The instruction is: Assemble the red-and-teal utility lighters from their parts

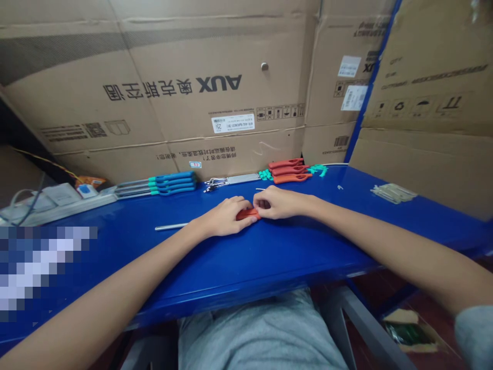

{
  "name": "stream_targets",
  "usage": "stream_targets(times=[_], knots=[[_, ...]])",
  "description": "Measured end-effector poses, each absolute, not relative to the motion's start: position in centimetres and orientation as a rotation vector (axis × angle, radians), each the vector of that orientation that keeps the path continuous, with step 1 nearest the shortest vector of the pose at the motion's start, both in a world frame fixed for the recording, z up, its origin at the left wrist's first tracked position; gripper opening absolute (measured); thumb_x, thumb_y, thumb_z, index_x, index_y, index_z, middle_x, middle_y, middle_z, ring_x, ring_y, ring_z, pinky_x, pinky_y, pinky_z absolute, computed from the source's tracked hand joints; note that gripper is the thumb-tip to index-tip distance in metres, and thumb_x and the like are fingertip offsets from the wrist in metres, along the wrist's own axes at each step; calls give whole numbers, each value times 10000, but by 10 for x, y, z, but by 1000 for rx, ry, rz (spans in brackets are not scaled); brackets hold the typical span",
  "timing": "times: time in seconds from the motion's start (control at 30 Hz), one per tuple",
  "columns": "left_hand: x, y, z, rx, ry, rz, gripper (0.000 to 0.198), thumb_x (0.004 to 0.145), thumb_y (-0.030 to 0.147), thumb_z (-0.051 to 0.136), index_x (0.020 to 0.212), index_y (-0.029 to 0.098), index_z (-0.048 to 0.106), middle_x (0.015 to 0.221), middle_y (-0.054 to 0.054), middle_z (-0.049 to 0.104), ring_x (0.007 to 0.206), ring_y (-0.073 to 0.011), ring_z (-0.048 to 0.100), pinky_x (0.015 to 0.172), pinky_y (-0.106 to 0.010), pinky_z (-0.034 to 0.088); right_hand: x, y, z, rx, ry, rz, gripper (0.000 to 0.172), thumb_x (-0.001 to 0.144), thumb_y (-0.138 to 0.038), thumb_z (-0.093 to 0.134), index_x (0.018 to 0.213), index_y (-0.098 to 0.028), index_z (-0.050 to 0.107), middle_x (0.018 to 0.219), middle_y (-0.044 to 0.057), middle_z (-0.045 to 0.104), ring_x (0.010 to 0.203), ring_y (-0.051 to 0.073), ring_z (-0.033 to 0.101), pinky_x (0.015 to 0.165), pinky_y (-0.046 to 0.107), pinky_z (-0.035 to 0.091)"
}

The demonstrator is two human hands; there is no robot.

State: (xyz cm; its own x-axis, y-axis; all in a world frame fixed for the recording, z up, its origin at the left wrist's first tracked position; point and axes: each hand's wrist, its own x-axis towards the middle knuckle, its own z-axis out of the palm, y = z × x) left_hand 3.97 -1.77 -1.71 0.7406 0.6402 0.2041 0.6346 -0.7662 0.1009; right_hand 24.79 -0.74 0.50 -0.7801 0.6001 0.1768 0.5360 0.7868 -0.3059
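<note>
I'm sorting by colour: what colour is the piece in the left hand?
The piece is orange-red; the head view shows it.

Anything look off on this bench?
Minor: the cardboard panel behind the table has its printing upside down; a small pale piece lies alone, apart from the pale bundle at right; the lower-left image is pixelated, hiding detail. No spill visible.

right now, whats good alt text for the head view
The left hand holds an orange handle on a blue table, with the right hand at its end. A metal rod shows to the left; behind, blue handles, thin rods and red handles lie before cardboard.
</note>
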Motion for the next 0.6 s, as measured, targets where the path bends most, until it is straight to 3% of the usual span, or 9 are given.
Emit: stream_targets(times=[0.37,0.6], knots=[[40,-17,-17,2920,1061,361,356,949,470,432,943,155,598,894,-70,589,830,-211,556,768,-337,442,244,-16,10,-1122,-2800,143,157,864,-282,489,874,-161,589,775,53,636,582,112,467,514,230,272],[40,-18,-18,2923,1057,367,318,943,449,442,913,162,576,892,-71,597,836,-215,553,770,-344,442,238,-22,9,-1169,-2839,-58,244,904,-296,435,943,-129,608,807,101,667,608,148,527,534,251,270]])
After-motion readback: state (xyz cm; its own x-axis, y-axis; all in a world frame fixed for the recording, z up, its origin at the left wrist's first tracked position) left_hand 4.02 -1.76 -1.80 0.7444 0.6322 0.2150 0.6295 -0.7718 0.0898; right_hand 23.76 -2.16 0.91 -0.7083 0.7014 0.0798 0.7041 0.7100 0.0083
